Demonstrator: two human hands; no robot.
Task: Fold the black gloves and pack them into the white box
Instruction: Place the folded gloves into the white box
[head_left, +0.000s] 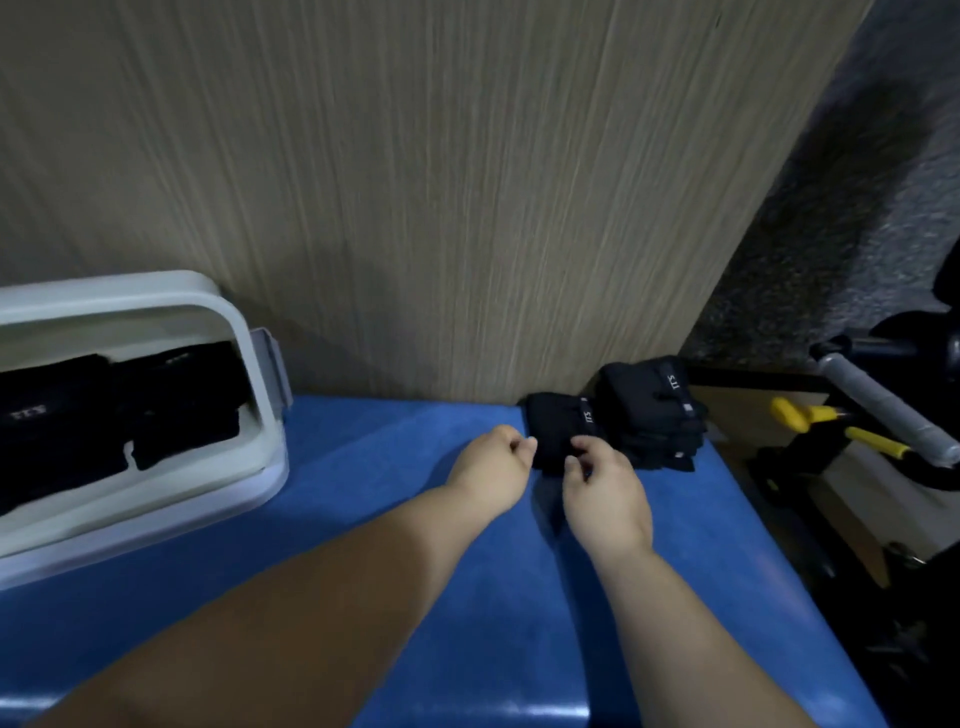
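1. Two hands meet at one glove (557, 428) — the right hand (607, 496) pinches its near edge; the left hand (491, 465), fingers curled, touches its left edge, hold unclear.
2. The glove lies just beyond both, long axis running away, touching the glove pile (652, 415) behind.
3. The white box (262, 415) sits well left — nearer the left hand.
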